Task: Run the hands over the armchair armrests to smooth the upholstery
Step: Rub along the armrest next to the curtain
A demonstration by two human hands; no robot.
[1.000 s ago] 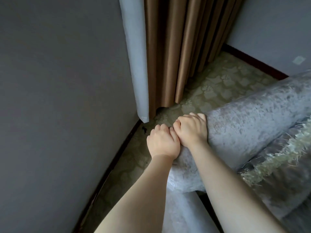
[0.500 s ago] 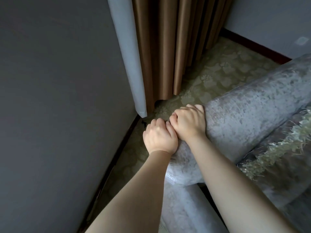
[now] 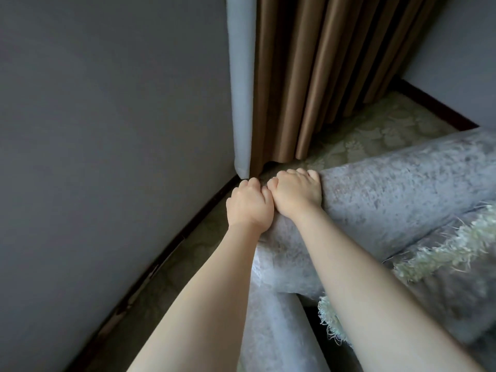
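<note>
I see both hands side by side, touching, on the grey velvet armrest (image 3: 402, 189) of the armchair (image 3: 279, 331), near the armrest's front end and on its outer edge. The left hand (image 3: 248, 206) sits lowest on that edge, its fingers (image 3: 253, 182) pressed together and bent down over the far side of the roll. The right hand (image 3: 296, 193) lies just beside it on the crown, fingers likewise close together and curled over the edge. The fingertips of both are hidden behind the roll, so I cannot tell how hard they hold. The armrest runs from the lower middle up to the right edge of my view. Along its inner side lies a fringed throw (image 3: 442, 251), part of it under the right forearm. Close beyond the hands hangs a brown curtain (image 3: 322, 76) with a pale lining strip (image 3: 241, 89), its hem just above the patterned carpet (image 3: 375, 132). A grey wall (image 3: 107, 130) with a dark skirting board (image 3: 174, 242) crowds the left, leaving only a narrow strip of floor beside the chair.
</note>
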